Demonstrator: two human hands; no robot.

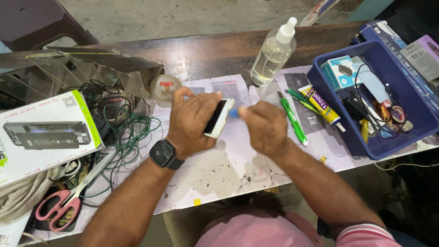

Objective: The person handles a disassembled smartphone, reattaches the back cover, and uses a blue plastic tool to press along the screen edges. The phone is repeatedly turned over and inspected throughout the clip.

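Note:
My left hand [192, 121] grips a white-edged phone [220, 117] held on edge above the paper-covered bench, screen side turned away from me. A dark smartwatch [161, 154] sits on that wrist. My right hand [264, 128] is closed around a small blue tool [233, 112] whose tip meets the phone's right edge. The right hand is blurred.
A clear spray bottle [273, 54] stands behind the hands. A green pen [293, 120] and a yellow glue tube [322, 104] lie to the right, beside a blue bin [411, 130] of cables. Left: tangled green wires [130, 130], pink scissors [68, 200], a white-green box [43, 132].

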